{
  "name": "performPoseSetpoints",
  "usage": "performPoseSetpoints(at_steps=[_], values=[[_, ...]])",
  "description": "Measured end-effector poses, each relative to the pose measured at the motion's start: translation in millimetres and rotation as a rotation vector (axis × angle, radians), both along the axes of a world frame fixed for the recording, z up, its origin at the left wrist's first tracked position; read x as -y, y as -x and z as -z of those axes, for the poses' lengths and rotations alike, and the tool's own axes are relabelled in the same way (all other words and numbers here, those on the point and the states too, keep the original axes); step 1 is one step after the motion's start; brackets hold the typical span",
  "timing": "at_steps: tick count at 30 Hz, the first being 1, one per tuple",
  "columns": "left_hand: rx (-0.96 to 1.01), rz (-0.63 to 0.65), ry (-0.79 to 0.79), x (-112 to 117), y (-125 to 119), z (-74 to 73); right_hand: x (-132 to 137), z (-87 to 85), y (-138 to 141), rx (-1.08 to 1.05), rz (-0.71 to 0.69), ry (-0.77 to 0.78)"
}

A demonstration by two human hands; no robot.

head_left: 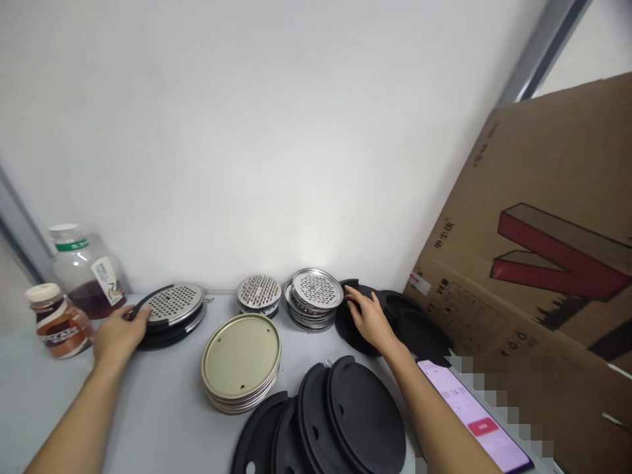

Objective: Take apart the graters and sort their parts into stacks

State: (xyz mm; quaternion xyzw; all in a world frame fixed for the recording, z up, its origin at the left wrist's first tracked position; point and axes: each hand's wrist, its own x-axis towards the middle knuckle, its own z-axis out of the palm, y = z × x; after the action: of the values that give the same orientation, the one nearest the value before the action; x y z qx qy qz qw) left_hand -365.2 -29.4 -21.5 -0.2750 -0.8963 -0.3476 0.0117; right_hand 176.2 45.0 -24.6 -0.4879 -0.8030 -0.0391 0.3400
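Note:
My left hand (121, 332) is closed at the left edge of a round perforated metal disc with a black rim (178, 301). That disc lies on top of a small pile with black parts beneath; the fingertips are partly hidden. My right hand (370, 319), fingers spread, hovers over or touches black round pieces (351, 329) near the wall; contact is unclear. Just left of it stands a stack of silver grater-like discs (316, 289). A smaller stack of slotted silver discs (259, 291) sits farther left.
Gold-coloured round plates (241, 355) are stacked mid-table. Several black discs (365, 415) overlap at the front. A clear bottle of dark liquid (81, 270) and a labelled jar (59, 322) stand left. At right are a lit phone (474, 415) and a large cardboard box (557, 171).

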Motion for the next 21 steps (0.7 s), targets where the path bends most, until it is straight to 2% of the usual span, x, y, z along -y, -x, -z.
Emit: performPoseSetpoints(at_steps=[6,13,18,21], values=[[0.021,-0.011,-0.022,1.5,-8.7,2.2,14.8,-9.1,11.6,-0.018,0.068,-0.079],[0.070,0.010,-0.064,2.4,-14.6,-1.7,27.1,-12.2,27.8,0.003,0.027,-0.070],[0.133,0.000,-0.147,7.8,-25.8,-12.8,24.9,-8.9,29.0,-0.023,-0.006,-0.068],[0.200,0.067,-0.254,20.5,-37.3,-22.6,24.0,-6.9,28.9,-0.041,-0.015,-0.069]])
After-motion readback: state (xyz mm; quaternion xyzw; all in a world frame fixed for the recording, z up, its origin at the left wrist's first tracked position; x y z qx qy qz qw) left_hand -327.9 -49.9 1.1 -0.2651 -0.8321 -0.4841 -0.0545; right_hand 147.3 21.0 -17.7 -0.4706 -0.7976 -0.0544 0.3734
